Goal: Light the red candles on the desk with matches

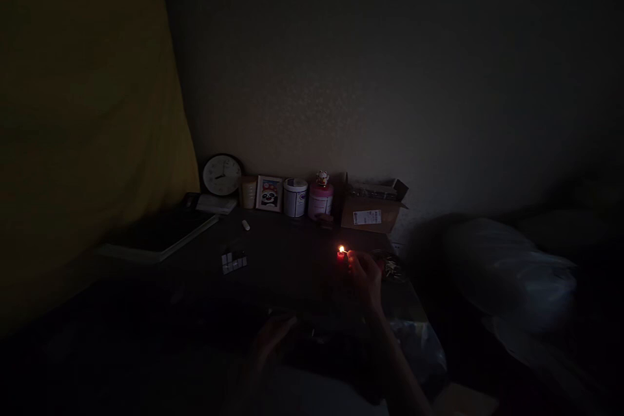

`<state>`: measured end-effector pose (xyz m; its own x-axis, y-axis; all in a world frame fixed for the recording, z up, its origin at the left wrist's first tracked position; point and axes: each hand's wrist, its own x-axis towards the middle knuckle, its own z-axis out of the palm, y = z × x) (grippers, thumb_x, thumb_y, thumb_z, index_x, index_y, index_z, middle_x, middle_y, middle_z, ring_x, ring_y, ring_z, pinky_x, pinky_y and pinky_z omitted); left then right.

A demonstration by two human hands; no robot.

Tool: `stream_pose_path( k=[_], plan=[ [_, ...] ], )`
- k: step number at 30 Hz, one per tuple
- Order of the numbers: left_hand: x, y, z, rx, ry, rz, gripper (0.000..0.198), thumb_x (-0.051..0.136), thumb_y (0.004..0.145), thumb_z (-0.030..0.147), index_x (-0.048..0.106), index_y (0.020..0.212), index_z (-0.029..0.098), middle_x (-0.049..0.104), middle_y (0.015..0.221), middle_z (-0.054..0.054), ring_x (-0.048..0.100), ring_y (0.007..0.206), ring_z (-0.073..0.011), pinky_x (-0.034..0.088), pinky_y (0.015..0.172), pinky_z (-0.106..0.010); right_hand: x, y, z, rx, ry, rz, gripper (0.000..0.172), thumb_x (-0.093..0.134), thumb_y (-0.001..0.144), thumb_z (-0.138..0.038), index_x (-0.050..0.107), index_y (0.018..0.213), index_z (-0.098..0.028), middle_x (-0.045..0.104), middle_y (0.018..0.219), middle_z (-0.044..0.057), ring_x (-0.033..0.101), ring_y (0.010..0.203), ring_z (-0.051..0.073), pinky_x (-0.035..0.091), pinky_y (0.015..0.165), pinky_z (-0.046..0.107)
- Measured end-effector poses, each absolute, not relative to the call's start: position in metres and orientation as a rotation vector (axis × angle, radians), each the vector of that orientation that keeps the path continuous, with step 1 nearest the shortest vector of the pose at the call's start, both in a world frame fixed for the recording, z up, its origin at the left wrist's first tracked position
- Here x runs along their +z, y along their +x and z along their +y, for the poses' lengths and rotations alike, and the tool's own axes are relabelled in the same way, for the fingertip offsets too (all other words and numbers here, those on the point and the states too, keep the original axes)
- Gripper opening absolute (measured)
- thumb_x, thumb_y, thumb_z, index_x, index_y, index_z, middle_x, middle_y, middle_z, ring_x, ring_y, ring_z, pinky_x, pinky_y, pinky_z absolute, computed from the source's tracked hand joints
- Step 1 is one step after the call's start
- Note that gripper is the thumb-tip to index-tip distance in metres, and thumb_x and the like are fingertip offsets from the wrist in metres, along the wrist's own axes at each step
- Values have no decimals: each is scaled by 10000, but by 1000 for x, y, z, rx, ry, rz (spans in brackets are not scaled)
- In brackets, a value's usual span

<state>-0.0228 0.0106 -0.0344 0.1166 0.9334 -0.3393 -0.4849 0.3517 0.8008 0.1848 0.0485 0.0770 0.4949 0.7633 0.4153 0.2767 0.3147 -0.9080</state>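
- Small red candle (340, 256), probably wax: on dark tabletop (283, 250), bright flame (342, 249) at its top; likely light, slick, best gripped low.
- Thin pale matchstick (346, 251): pinched between fingertips of the right hand (364, 274), candle's 4 o'clock; likely light, stiff, brittle, best held away from the flame.
- Left hand (275, 333): 7 o'clock, dim; cannot tell the fingers' state.
- Brown cardboard box (369, 205): 1 o'clock, flaps up, dark glossy contents.
- White cylindrical jar (295, 200), pink cylindrical jar (320, 197): 11 o'clock, contents hidden.
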Motion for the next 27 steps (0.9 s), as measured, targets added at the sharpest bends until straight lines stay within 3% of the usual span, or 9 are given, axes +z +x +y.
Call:
stream_pose_path(
  k=[7,13,18,20,24,27],
  plan=[
    [-35,-25,8,1103,586,969,181,778,607,263,673,748,220,737,808,-60,665,923,-303,537,788,-357,88,188,37,397,-1220,-1064,269,591,710,-416,664,723,-157,638,642,23,558,599,151,431,542,245],
    [-39,-26,4,1045,593,980,266,570,831,317,588,1041,153,642,1029,-73,630,878,-197,529,755,-385,103,231,15,282,-1223,-962,301,611,729,-441,650,773,-146,620,667,14,549,617,144,425,541,232],
    [-45,-30,-1,1042,599,972,276,520,861,323,561,1091,176,602,1114,-76,606,920,-190,516,783,-401,86,288,17,165,-1361,-888,351,590,730,-468,661,817,-136,669,742,58,598,700,189,464,583,261],
    [-49,-31,-1,1045,607,974,276,571,826,342,595,1033,162,642,1062,-77,621,923,-208,517,788,-405,76,305,24,123,-1428,-882,356,579,731,-470,663,829,-138,680,784,71,612,735,202,471,605,268],
    [-57,-31,5,1069,639,997,343,771,577,396,675,838,196,731,916,-70,634,950,-321,529,780,-413,59,324,48,110,-1486,-889,374,553,732,-472,664,859,-139,691,808,87,622,728,212,468,587,269],
    [-60,-33,8,1097,668,1025,375,796,470,431,689,772,236,749,899,-53,610,1001,-376,534,782,-439,48,329,76,108,-1535,-915,347,543,720,-446,673,845,-150,699,797,84,621,698,207,447,564,264]
  ],
)
